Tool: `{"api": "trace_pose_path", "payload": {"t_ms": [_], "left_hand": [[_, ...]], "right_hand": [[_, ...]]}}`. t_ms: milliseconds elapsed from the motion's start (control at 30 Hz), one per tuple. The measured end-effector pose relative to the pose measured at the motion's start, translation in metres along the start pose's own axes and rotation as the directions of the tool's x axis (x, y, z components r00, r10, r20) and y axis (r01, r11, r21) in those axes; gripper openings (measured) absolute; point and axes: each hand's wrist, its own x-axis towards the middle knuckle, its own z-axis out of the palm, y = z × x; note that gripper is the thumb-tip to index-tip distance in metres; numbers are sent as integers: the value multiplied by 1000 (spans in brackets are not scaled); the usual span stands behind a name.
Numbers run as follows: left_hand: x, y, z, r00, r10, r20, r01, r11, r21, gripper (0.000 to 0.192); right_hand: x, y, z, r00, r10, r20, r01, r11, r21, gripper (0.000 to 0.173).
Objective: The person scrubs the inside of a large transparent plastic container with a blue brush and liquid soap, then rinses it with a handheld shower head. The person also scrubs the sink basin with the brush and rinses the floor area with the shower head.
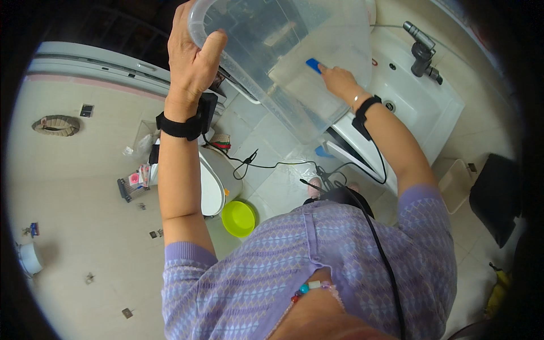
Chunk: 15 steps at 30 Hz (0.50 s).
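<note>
A large clear plastic storage bin (272, 97) is tilted in front of me, its rounded rim at the upper left. My left hand (193, 55) grips that rim, with the thumb over the near edge. Inside or against the bin's wall, my right hand (340, 80) holds a small blue tool (313, 65), perhaps a brush or scraper; its working end cannot be made out. The bin's right part lies over the edge of a white washbasin (440, 100). Both wrists wear black straps with cables.
A grey faucet (420, 55) stands at the basin's far side. Below are a toilet (212, 182), a lime-green basin (239, 219) and a tiled floor (272, 178). Black cables (284, 163) hang between my arms. An open white cabinet door (348, 157) juts out under the basin.
</note>
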Motion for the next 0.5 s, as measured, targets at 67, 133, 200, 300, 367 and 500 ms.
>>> {"api": "trace_pose_path", "payload": {"t_ms": [67, 133, 200, 300, 367, 500], "left_hand": [[0, -1, 4, 999, 36, 3, -36, 999, 8, 50], [0, -1, 9, 998, 61, 9, -62, 997, 53, 50], [4, -3, 14, 998, 65, -4, -65, 994, 83, 49], [8, -6, 19, 992, 129, -16, -126, 984, 128, 48], [7, -5, 19, 994, 104, -20, -101, 988, 114, 48], [2, -5, 19, 994, 84, -69, -78, 993, 91, 49]], "right_hand": [[17, 4, 5, 995, 100, -27, -101, 994, -43, 40], [15, -10, 7, 990, 142, 18, -143, 987, 70, 39], [-1, -42, 9, 993, 11, 118, -25, 993, 117, 41], [-32, -71, 8, 959, -235, 157, 209, 964, 166, 45], [-38, -65, 1, 962, -227, 155, 197, 962, 186, 45], [-23, -33, -9, 985, 7, 175, -29, 991, 128, 44]]}}
